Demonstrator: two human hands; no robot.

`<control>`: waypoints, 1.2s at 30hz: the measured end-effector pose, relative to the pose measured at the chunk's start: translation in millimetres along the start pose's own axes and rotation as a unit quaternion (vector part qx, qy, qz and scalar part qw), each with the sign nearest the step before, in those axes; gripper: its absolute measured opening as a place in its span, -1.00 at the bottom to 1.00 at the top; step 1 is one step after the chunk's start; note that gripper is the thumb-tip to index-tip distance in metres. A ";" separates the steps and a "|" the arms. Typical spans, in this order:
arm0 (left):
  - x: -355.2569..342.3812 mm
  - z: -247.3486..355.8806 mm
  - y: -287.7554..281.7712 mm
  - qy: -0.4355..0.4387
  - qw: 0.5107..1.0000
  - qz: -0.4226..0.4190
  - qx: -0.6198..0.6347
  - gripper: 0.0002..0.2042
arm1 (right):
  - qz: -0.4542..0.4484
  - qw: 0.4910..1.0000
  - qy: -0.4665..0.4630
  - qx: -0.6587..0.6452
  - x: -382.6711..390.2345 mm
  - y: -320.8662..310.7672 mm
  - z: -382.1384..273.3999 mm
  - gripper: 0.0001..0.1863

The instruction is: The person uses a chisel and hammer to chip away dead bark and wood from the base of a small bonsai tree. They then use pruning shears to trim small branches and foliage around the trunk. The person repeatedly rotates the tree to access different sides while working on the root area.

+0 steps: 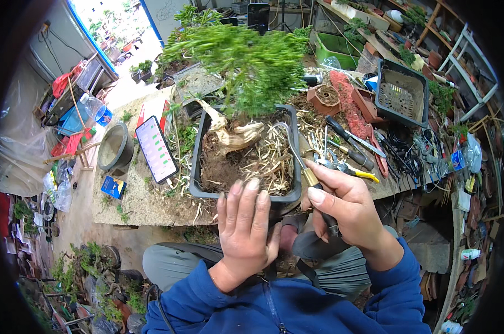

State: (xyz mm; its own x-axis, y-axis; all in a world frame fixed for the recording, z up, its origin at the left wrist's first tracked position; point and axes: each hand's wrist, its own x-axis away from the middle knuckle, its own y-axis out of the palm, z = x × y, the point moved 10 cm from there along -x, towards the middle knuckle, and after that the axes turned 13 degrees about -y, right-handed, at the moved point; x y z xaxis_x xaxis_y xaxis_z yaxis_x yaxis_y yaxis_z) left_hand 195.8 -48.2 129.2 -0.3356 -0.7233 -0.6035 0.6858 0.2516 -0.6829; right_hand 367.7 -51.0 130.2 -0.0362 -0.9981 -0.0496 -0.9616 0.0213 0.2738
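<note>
A bonsai tree with a bare, pale twisted trunk (238, 139) stands in a black plastic pot (194, 177) at the table's front. Its green foliage (241, 61) is smeared by motion. Dark soil fills the pot's near left, and pale wood shavings or root bits lie on the right. My left hand (243, 225) rests flat at the near rim, fingers stretched and holding nothing. In my right hand (346, 209) is a root hook (311, 177) with a dark handle and brass collar. Its curved metal tip reaches over the pot's right side, above the shavings.
A phone (156, 149) with a lit screen, a grey round pot (116, 147) and a small blue box (113, 187) are left of the pot. To the right lie yellow-handled pliers (360, 173), a knife (366, 145), a terracotta pot (324, 100) and an empty black basket (402, 94).
</note>
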 end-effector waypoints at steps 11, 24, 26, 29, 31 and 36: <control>1.9 18.1 9.9 0.010 1.000 -0.009 -0.026 -0.48 | -0.033 0.995 0.069 -0.069 -10.4 27.2 0.5 -0.38; 5.5 48.7 49.4 0.062 0.992 0.008 -0.106 -0.44 | 0.008 0.995 0.058 -0.077 -2.3 27.2 -21.4 -0.45; 6.1 51.6 49.2 0.054 0.996 0.007 -0.066 -0.44 | 0.008 0.994 0.085 -0.063 0.8 28.1 -15.6 -0.48; 6.0 58.6 44.4 0.067 0.994 0.034 -0.083 -0.52 | 0.019 0.992 0.107 -0.058 9.6 32.1 -14.0 -0.40; 3.4 57.0 46.3 0.052 0.997 0.009 -0.054 -0.49 | 0.009 0.990 0.129 -0.050 19.4 38.4 -14.0 -0.34; -2.0 32.8 71.3 -0.139 0.933 -0.099 0.316 -0.43 | 0.006 0.994 0.089 -0.063 22.4 45.2 -22.6 -0.47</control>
State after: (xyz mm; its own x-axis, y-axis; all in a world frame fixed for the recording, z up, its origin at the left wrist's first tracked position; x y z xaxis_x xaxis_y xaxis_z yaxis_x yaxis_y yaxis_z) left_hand 266.5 -49.9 95.2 -0.3754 -0.8764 -0.3016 0.9017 -0.2701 -0.3375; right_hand 329.5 -73.7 163.1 0.0117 -0.9926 0.1212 -0.9196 0.0369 0.3912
